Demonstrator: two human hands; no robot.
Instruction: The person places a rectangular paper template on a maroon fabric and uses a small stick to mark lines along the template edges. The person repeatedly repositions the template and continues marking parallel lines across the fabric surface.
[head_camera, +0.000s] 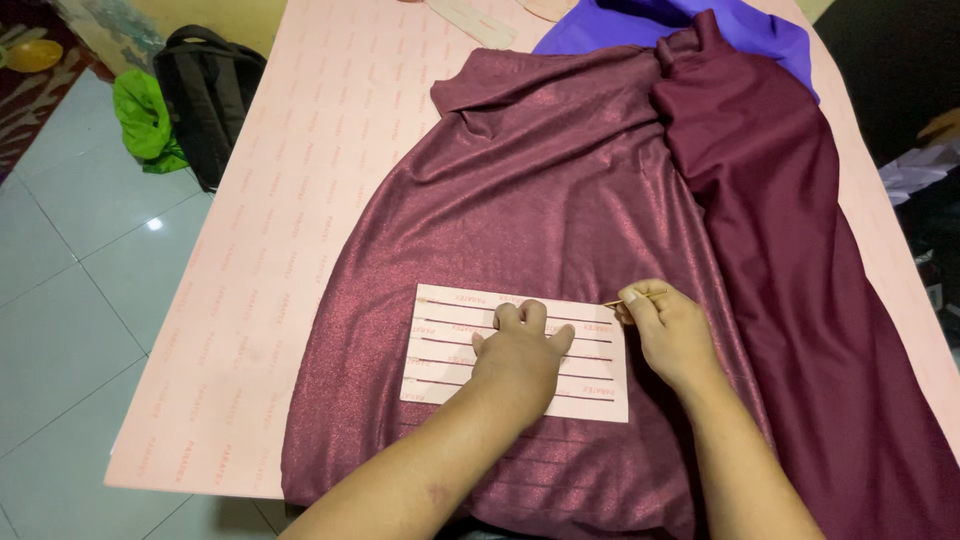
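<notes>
The slotted pink card template (445, 345) lay flat on the maroon shimmer fabric (560, 190), near the edge of the cloth closest to me, its long cut lines running across it from side to side. My left hand (518, 358) rested palm down on the middle of that template, fingers spread a little and pressing it against the cloth, holding nothing. My right hand (668, 330) sat just beside the template's right edge, thumb and forefinger pinched together on a thin yellowish marking stick (640, 296), whose tip pointed toward the upper right corner of the card; I could not tell whether the tip touched the card or the fabric. Below the template, faint parallel lines showed on the cloth. The maroon fabric spread over most of the pink paper-covered table (270, 250), with a plainer, darker maroon fold (800, 300) lying along its right side. Beyond it, at the far end of the table, lay a purple cloth (760, 30). On the tiled floor (70, 280) to the left stood a black backpack (205, 95) with a green bag (140, 115) just beside it.
</notes>
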